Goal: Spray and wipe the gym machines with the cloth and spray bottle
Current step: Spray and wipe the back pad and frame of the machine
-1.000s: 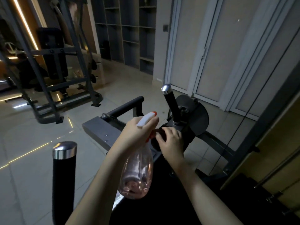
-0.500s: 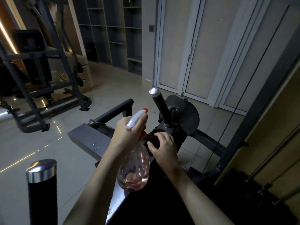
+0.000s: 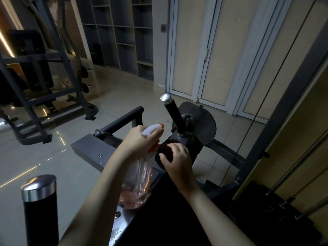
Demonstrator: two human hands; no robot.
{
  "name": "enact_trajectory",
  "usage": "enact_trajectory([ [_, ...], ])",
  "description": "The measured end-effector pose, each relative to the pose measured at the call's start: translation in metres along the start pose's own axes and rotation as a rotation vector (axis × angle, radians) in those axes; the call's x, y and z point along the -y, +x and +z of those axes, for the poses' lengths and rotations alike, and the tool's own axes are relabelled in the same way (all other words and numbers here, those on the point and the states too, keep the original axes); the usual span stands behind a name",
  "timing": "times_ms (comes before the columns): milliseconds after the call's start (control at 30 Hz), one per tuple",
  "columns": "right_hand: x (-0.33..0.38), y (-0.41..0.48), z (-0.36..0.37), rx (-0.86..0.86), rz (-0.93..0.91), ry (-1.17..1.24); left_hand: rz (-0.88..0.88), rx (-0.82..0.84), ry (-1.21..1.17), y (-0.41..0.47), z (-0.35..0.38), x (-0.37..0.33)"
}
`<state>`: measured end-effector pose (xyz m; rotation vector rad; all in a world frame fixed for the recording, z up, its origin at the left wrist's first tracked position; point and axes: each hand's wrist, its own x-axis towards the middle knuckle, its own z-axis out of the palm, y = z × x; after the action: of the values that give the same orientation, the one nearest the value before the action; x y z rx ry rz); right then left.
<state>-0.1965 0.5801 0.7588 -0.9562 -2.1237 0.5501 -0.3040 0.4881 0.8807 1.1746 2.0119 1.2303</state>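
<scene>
A pale tiled floor [image 3: 44,166] fills the left of the dim room, and a run of light panelled doors [image 3: 218,59] covers the far wall. Beside the doors stands a tall grey shelving unit [image 3: 124,32]. At far left a dark steel rack [image 3: 35,86] stands on the tiles, well apart from the person. Directly ahead is the gym machine [image 3: 92,150], a grey frame with a black pad [image 3: 168,219] beneath the forearms and a weight stack [image 3: 266,215] at lower right. A round grey plate [image 3: 200,125] sits at the machine's far end. Just in front of it rises a tilted black handle [image 3: 173,114] with a chrome cap. A second chrome-capped handle [image 3: 40,210] stands upright at lower left, close to the camera. The spray bottle [image 3: 138,185] hangs over the frame's edge. Its body is clear, with pinkish liquid at the bottom, and its white head with an orange nozzle points towards the tilted handle. The left hand [image 3: 142,141] grips the bottle by its head, fingers curled around it. The right hand [image 3: 179,162] holds the dark cloth [image 3: 164,150], bunched under curled fingers, against the grey housing at the foot of the tilted handle, just beside the bottle's nozzle.
</scene>
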Motion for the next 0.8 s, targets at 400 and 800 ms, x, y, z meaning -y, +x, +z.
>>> enact_trajectory([
  [400,0.001,-0.004,-0.001,0.001,0.004,0.025,-0.031,-0.009,0.003,-0.004,0.001,0.002],
  [800,0.001,0.001,0.000,0.010,0.064,0.088,0.263,-0.158,-0.220,-0.012,-0.005,-0.012],
])
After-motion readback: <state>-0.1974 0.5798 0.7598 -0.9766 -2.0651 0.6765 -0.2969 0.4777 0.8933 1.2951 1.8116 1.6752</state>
